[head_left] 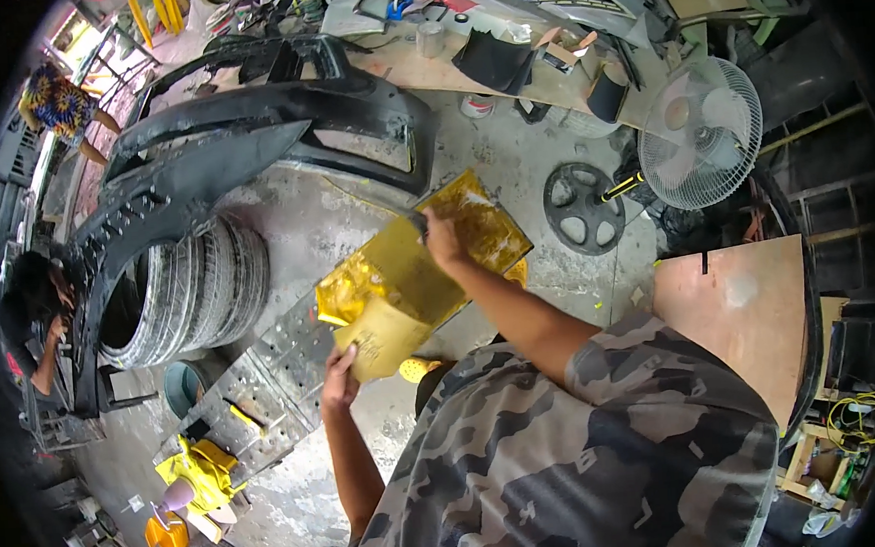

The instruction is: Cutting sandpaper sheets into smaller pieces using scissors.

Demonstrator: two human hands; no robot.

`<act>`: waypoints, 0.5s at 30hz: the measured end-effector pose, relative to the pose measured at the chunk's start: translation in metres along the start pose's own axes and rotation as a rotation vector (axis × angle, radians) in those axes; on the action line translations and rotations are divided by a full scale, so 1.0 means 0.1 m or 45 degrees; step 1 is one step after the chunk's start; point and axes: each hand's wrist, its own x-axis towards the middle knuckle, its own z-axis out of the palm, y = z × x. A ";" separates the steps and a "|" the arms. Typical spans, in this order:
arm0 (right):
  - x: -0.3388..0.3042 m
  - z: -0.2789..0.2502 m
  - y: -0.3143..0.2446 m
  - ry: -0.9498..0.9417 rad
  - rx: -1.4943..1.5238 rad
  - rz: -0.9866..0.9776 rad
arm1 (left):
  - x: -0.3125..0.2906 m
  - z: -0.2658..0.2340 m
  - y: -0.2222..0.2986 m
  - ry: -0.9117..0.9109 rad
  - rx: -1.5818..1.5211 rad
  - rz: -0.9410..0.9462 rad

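Note:
A tan paper-like sheet point(386, 339) with dark markings is pinched in my left hand point(340, 380), whose fingers close on its lower left corner. The sheet overlaps the near edge of a yellow, shiny rectangular panel point(488, 202) with a wrinkled surface. Across the panel's middle lies a flat olive-yellow area point(401, 251). My right hand point(442, 238) is closed over the panel's far side, and a small dark piece shows at its fingers; its kind cannot be made out.
A perforated metal bench point(274, 384) carries a yellow cloth point(197, 474). Stacked tires point(208, 288) and black bumpers point(348, 114) stand left and ahead. A fan point(701, 132) and wheel cover point(584, 207) are right. Another person point(35, 318) works at far left; one more point(62, 106) stands behind.

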 end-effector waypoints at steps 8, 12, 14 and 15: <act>0.00 0.12 0.01 -0.014 0.191 -0.095 | 0.87 0.88 -0.30 0.177 -0.101 0.109; 0.16 -0.07 0.13 -0.069 0.215 -0.179 | 0.89 1.04 -0.33 0.404 -0.130 0.079; 0.12 -0.04 0.19 -0.083 0.304 -0.054 | 0.93 1.16 -0.36 0.460 -0.135 0.046; 0.09 -0.07 0.19 -0.227 0.374 0.009 | 0.94 1.22 -0.41 0.510 -0.158 0.014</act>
